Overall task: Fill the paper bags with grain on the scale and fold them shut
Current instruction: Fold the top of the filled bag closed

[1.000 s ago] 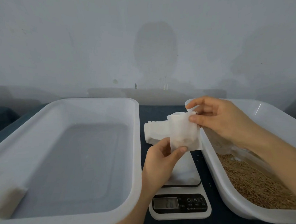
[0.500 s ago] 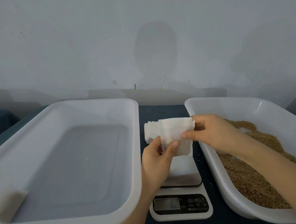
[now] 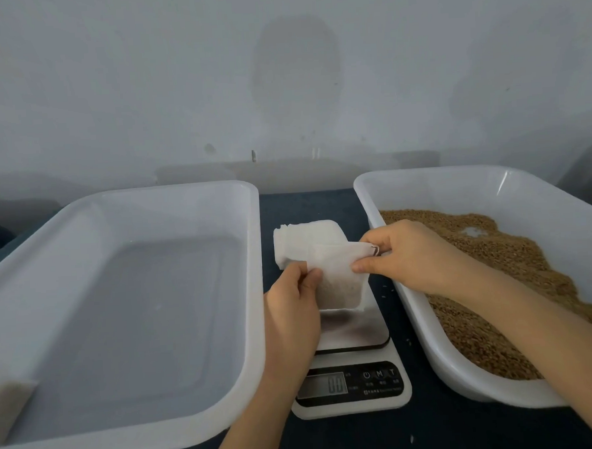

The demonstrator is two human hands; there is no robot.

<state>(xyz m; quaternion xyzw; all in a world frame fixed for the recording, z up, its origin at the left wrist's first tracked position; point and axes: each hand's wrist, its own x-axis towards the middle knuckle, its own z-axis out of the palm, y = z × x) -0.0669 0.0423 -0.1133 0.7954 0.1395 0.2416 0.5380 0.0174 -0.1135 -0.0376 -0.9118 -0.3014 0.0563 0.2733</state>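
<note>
The paper bag [image 3: 340, 280] was over the steel plate of the scale [image 3: 358, 331] as we held it. Our left hand [image 3: 292, 313] pinched its left edge and our right hand [image 3: 409, 256] pinched its top right corner. Spare bags [image 3: 298, 238] lay behind it, and grain [image 3: 496, 282] sat in the right tub [image 3: 457, 188].

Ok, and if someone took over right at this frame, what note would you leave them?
Left hand pinches the left edge of the paper bag; right hand pinches its top right corner. The bag hangs over the scale, a little dark fill showing through. Spare bags lie behind it; grain is in the right tray. Done: one bag in hand. Left: fill to weight, fold shut, repeat.
</note>
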